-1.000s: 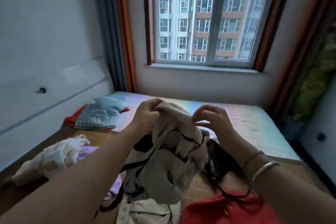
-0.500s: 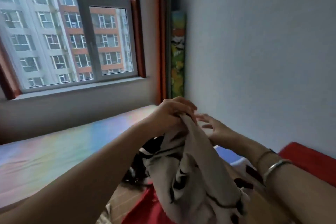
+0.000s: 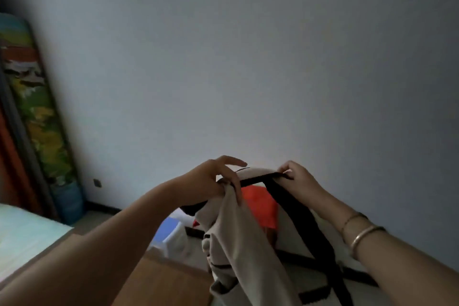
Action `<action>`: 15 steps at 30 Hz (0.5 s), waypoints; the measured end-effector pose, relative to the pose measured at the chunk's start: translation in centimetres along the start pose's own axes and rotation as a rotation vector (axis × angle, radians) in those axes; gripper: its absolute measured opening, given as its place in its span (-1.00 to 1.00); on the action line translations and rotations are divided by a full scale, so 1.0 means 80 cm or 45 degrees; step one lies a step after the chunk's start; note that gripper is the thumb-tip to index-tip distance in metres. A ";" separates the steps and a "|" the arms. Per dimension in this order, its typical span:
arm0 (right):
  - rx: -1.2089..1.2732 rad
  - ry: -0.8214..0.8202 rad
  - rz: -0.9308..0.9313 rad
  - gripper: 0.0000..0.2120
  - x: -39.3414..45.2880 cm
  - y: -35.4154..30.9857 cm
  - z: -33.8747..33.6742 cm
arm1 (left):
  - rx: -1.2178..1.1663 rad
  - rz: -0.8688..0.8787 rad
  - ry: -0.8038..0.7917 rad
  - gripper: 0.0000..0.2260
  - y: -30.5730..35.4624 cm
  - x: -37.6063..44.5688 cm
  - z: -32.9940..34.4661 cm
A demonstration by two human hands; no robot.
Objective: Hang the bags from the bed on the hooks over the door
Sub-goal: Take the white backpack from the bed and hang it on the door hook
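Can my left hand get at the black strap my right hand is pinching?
Probably yes: the left hand grips the beige bag beside the black strap, whose taut stretch toward the right hand looks unobstructed.

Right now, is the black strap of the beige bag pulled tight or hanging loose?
Tight: the black strap runs straight between the left hand and the right hand, above the beige bag.

**Beige Bag: Held Aloft by Strap and Fabric**

The beige bag (image 3: 238, 238) is soft cloth with black trim lines and a wide black strap (image 3: 258, 177). It hangs limp, its body draping downward from the two grip points. The strap runs taut between the grips, then falls diagonally below the right-side grip. Bunched fabric gathers at the left-side grip. The bag's lower end is out of view.
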State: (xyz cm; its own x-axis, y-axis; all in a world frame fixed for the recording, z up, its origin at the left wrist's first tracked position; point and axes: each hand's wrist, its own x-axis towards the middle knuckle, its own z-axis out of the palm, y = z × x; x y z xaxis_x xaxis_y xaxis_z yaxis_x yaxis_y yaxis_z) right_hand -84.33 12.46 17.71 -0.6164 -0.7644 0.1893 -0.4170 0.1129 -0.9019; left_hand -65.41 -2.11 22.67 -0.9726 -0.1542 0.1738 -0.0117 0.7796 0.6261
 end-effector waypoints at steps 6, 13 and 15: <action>0.189 0.369 0.077 -0.74 0.008 0.039 -0.198 | -0.199 0.137 -0.236 -0.53 0.056 0.185 0.102; 0.111 0.769 -0.154 -0.85 -0.007 0.054 -0.381 | -0.725 0.130 -0.371 -0.78 0.170 0.397 0.211; 0.134 0.902 -0.160 -0.84 -0.009 0.065 -0.424 | -0.750 0.132 -0.472 -0.49 0.199 0.450 0.247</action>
State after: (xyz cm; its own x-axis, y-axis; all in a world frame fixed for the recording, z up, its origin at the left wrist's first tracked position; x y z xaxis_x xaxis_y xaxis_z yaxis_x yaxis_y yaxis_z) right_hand -108.72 35.15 26.09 -0.8675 -0.1685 0.4681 -0.4688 -0.0380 -0.8825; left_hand -105.15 16.74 23.89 -0.9781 0.2022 0.0498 0.1111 0.3044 0.9460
